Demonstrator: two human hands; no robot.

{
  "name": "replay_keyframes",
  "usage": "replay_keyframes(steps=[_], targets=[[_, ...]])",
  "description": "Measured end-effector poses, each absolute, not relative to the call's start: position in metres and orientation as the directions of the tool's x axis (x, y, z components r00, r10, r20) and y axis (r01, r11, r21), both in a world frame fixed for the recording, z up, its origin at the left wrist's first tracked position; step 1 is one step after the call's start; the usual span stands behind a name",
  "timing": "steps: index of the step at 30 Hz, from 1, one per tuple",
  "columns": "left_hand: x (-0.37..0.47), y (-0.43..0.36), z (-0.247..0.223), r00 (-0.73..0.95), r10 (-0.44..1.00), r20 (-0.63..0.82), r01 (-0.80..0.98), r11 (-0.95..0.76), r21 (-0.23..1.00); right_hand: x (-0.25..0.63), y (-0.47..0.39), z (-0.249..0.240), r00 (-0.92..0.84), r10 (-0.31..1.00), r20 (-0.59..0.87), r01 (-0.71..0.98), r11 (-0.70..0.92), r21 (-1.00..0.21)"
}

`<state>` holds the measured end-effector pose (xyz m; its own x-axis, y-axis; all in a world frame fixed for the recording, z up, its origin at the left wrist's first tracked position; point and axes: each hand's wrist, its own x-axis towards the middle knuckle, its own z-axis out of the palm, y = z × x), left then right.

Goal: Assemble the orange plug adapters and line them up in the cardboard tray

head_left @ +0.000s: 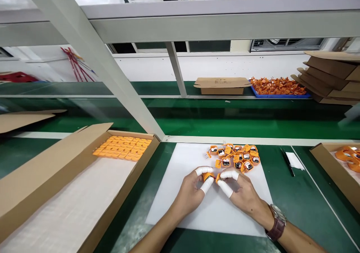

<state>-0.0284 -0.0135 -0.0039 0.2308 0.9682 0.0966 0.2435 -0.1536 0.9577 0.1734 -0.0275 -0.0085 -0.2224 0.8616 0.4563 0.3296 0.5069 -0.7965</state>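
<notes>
Over a white sheet [197, 215], my left hand [192, 191] pinches an orange housing [208, 176] between thumb and forefinger. My right hand [240, 191] holds a smaller orange piece [218, 178] just to its right, with a short wire between the two. White covers wrap the thumb and forefinger of both hands. Beyond the hands, at the sheet's far edge, lies a cluster of orange housings [225, 162] with dark and white parts inside and wires showing.
An open cardboard box [112, 208] at left holds rows of orange parts [123, 147]. At right are a black pen [287, 162], a white slip [294, 161] and another box [334, 174]. A slanted metal post [112, 73] rises behind; a blue tray [281, 96] of orange pieces stands farther back.
</notes>
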Motion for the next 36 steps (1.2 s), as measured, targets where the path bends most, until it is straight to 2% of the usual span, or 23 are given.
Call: replay_keyframes(steps=[3, 7, 10, 14, 16, 20, 24, 27, 32, 36], targets=[[-0.026, -0.012, -0.001, 0.206, 0.978, 0.028, 0.122, -0.054, 0.991, 0.173, -0.03, -0.006, -0.283, 0.826, 0.487, 0.323, 0.56, -0.763], [-0.025, -0.012, -0.001, 0.174, 0.985, 0.011, 0.083, -0.026, 0.996, 0.173, -0.031, -0.006, -0.371, 0.784, 0.499, 0.289, 0.607, -0.74], [-0.025, -0.013, -0.001, 0.166, 0.986, 0.025, 0.071, -0.037, 0.997, 0.171, -0.031, -0.013, -0.254, 0.866, 0.43, 0.254, 0.488, -0.835], [-0.025, -0.014, -0.001, 0.165, 0.985, 0.043, 0.033, -0.049, 0.998, 0.168, -0.03, -0.021, -0.151, 0.969, 0.194, 0.226, 0.225, -0.948], [-0.025, -0.014, 0.0, 0.171, 0.985, 0.033, 0.014, -0.036, 0.999, 0.167, -0.031, -0.02, -0.159, 0.975, 0.158, 0.239, 0.193, -0.952], [-0.024, -0.015, 0.0, 0.183, 0.983, 0.006, -0.024, -0.002, 1.0, 0.166, -0.031, -0.017, -0.097, 0.976, 0.193, 0.219, 0.21, -0.953], [-0.024, -0.015, 0.002, 0.171, 0.985, -0.016, -0.071, 0.029, 0.997, 0.164, -0.033, -0.016, -0.054, 0.986, 0.16, 0.168, 0.166, -0.972], [-0.023, -0.015, 0.004, 0.172, 0.985, -0.03, -0.089, 0.046, 0.995, 0.164, -0.033, -0.013, -0.077, 0.967, 0.243, 0.21, 0.254, -0.944], [-0.019, -0.017, 0.002, 0.206, 0.979, 0.0, -0.099, 0.021, 0.995, 0.168, -0.033, -0.001, -0.18, 0.821, 0.542, 0.3, 0.571, -0.764], [-0.016, -0.018, -0.003, 0.189, 0.982, -0.025, -0.141, 0.052, 0.989, 0.169, -0.034, -0.001, -0.285, 0.758, 0.587, 0.303, 0.652, -0.694]])
